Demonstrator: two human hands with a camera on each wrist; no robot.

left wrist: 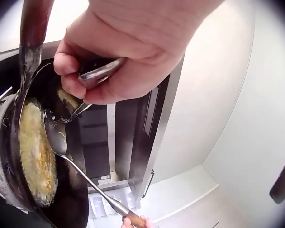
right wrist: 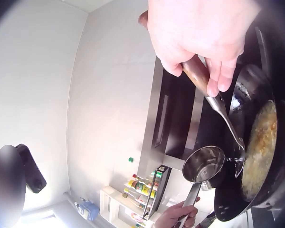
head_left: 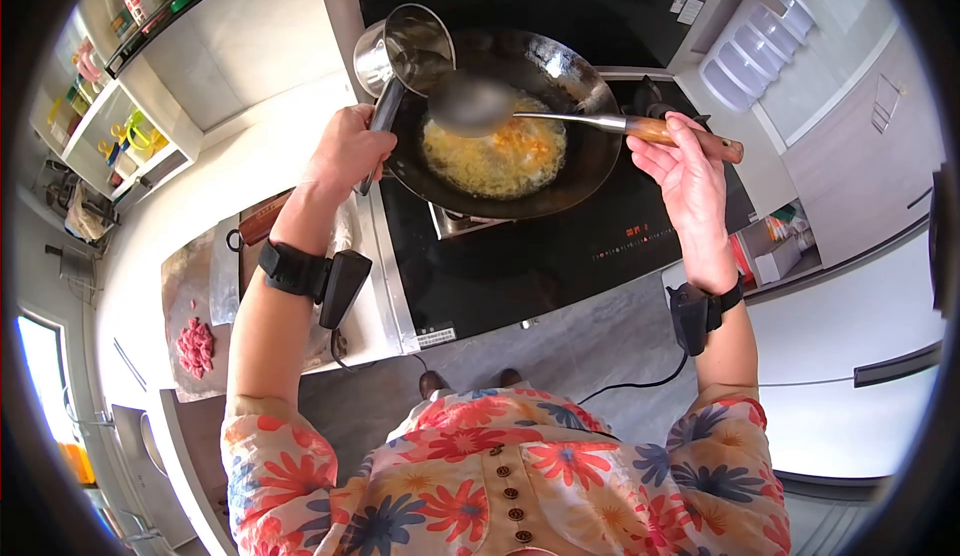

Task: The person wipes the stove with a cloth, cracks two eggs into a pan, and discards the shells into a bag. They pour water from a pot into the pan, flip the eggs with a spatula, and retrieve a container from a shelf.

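In the head view my left hand (head_left: 350, 146) grips the handle of a shiny metal dipper (head_left: 420, 41), its round cup tilted at the wok's upper left rim. My right hand (head_left: 690, 171) holds a ladle (head_left: 655, 131) by its wooden handle, thumb on top. The ladle's bowl, blurred in the head view, hangs over the wok close beside the dipper. Inside the dark wok (head_left: 590, 156) lies a flat yellow egg (head_left: 490, 161) with browned patches and a bubbly edge. From the right wrist view, the ladle's bowl (right wrist: 240, 164) overlaps the dipper's rim side.
The wok sits on a black glass cooktop (head_left: 500, 286). Left of it, a cutting board (head_left: 180, 266) bears a cleaver (head_left: 225, 271) and chopped raw meat (head_left: 195, 348). Bottles stand on a shelf (head_left: 125, 51) at upper left, and clear drawers (head_left: 755, 41) at upper right.
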